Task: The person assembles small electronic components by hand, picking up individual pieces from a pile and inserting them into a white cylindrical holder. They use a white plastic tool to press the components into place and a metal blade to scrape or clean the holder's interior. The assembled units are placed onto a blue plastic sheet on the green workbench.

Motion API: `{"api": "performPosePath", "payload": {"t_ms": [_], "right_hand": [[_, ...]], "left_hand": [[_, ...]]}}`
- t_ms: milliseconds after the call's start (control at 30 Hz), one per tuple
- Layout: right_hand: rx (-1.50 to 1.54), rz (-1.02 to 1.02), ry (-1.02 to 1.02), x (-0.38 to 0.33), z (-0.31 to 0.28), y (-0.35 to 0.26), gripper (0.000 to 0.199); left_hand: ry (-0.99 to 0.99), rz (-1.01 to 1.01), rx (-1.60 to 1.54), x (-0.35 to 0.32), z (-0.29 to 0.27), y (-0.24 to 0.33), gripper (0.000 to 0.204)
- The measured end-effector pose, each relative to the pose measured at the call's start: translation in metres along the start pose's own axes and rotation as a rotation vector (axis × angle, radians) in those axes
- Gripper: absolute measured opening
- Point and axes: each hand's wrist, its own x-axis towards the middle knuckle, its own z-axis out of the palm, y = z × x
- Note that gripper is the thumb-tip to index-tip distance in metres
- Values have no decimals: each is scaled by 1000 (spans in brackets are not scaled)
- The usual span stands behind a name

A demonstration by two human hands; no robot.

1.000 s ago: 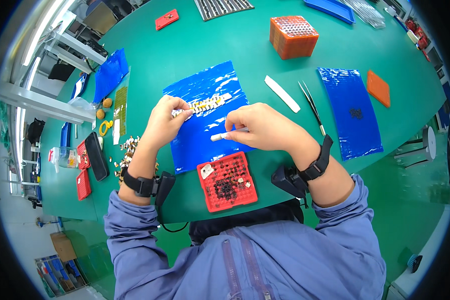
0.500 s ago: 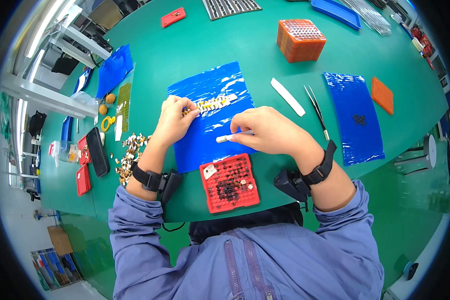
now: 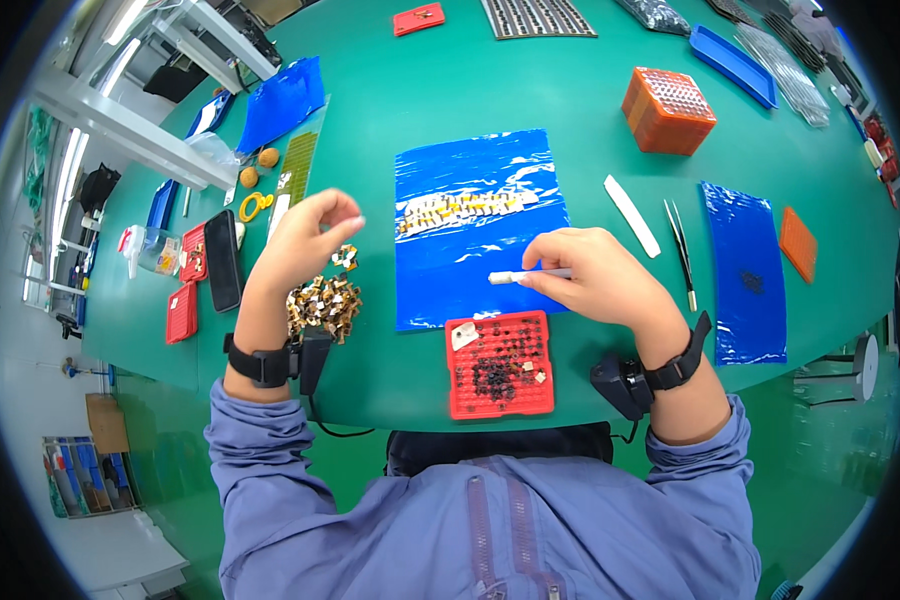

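Note:
My right hand (image 3: 600, 275) grips a slim white pen-like tool (image 3: 507, 278) between thumb and fingers, low over a blue film sheet (image 3: 475, 270). Rows of small white-and-yellow parts (image 3: 465, 211) lie across that sheet. To its left, my left hand (image 3: 302, 240) hangs above the table with its fingers loosely curved and a gap between thumb and forefinger; I see nothing in it. Just below it is a heap of small white, brown and gold parts (image 3: 322, 307). A red tray (image 3: 543, 350) of tiny dark pieces sits near the table's front edge.
Tweezers (image 3: 682, 255) and a white strip (image 3: 631, 216) lie to the right, beside another blue sheet (image 3: 735, 225) bearing dark bits. Behind stands a stack of orange trays (image 3: 668, 112). A black phone (image 3: 224, 262) and yellow scissors (image 3: 255, 206) are at left.
My left hand has drawn back leftward from the rows of parts to above the heap. My right hand keeps the white tool over the sheet. The whole view has shifted.

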Motion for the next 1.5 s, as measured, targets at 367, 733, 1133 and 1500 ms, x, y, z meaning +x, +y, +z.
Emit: {"api": "performPosePath", "payload": {"t_ms": [367,733,1133,1500], "right_hand": [[27,-9,0,0,5,4,19],[19,-24,1,1,4,1,22],[95,1,-49,0,0,-6,16],[480,-3,-141,-4,2,-10,15]], "left_hand": [[80,30,419,-47,14,-54,18],[96,-5,379,-52,8,-56,13],[212,52,70,-53,15,-26,6],[-157,86,-889,-57,56,44,9]]}}
